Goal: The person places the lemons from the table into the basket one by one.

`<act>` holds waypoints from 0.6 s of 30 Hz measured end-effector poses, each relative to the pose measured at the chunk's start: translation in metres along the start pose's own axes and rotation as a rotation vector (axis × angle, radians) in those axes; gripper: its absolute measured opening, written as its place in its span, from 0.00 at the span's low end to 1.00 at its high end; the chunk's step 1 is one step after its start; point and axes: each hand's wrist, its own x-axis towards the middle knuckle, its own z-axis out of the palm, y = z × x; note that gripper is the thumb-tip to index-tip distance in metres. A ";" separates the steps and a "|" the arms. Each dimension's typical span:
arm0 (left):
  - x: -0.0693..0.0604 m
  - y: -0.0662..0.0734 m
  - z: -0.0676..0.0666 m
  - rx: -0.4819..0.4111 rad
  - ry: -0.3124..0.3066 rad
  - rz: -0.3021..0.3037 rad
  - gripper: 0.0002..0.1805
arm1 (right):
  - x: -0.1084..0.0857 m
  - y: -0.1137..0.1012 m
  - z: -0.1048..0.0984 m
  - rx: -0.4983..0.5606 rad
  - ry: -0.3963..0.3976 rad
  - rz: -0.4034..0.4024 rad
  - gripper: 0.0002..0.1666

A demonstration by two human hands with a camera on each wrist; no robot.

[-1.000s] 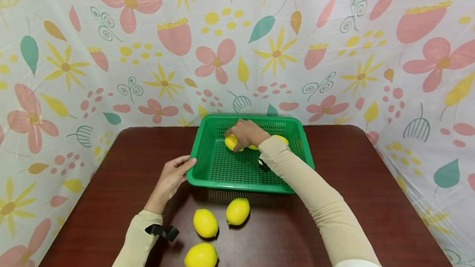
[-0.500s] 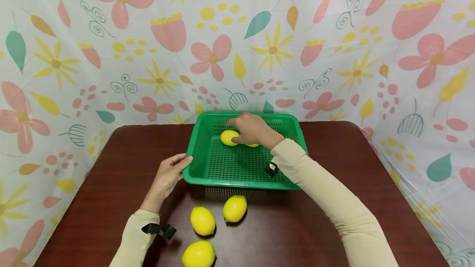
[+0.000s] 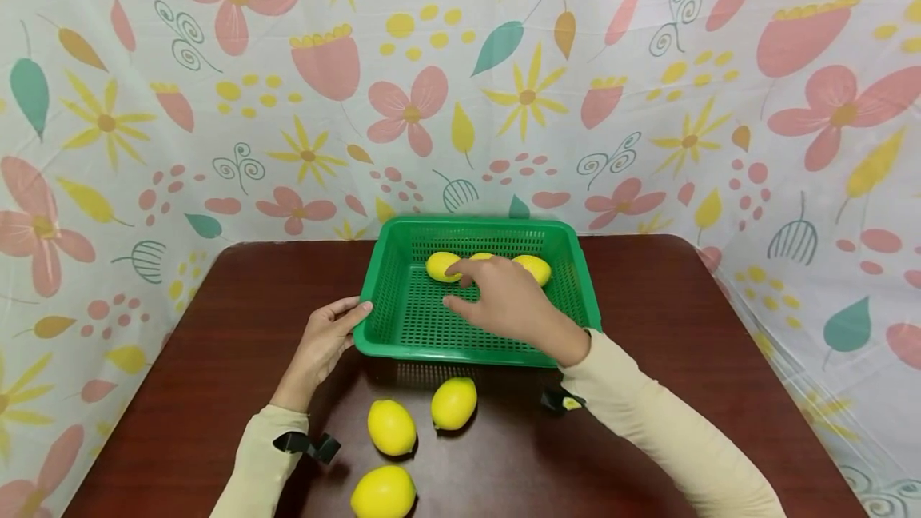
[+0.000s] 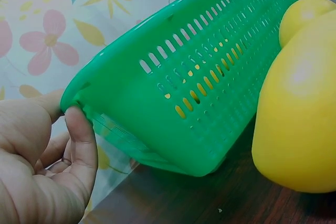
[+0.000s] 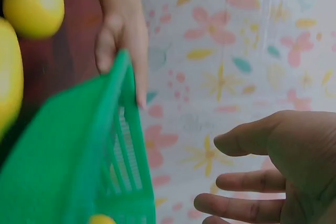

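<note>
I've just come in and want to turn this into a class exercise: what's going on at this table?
A person's left hand grips a green basket by its left rim, near the front corner. The right hand is over the basket, holding nothing. Three lemons show in the basket, and three more lemons lie on the table in front of it.

Flowery white sheet (image 3: 460,114) is hanging behind and both sides, kinda wrinkling; reddish-brown worktop (image 3: 669,302) is catching soft glare.
</note>
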 end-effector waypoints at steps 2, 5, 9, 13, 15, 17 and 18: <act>0.000 0.000 -0.001 0.001 -0.001 0.001 0.31 | -0.013 -0.007 0.002 0.017 0.020 -0.017 0.21; 0.000 0.000 -0.001 -0.001 0.001 0.002 0.31 | -0.032 -0.014 0.007 0.008 0.052 -0.043 0.20; 0.001 0.000 0.000 -0.004 0.003 0.008 0.31 | -0.055 -0.020 0.015 0.001 0.073 -0.077 0.20; 0.001 0.000 0.000 -0.001 -0.001 0.009 0.30 | -0.073 -0.023 0.024 0.017 0.070 -0.106 0.19; 0.001 0.000 0.000 -0.004 0.002 0.006 0.29 | -0.081 -0.024 0.029 0.013 0.067 -0.112 0.20; 0.001 0.000 0.000 0.004 0.003 0.003 0.30 | -0.087 -0.025 0.035 0.012 0.059 -0.112 0.20; 0.001 -0.001 0.000 0.007 0.004 0.001 0.30 | -0.090 -0.025 0.038 0.013 0.053 -0.112 0.20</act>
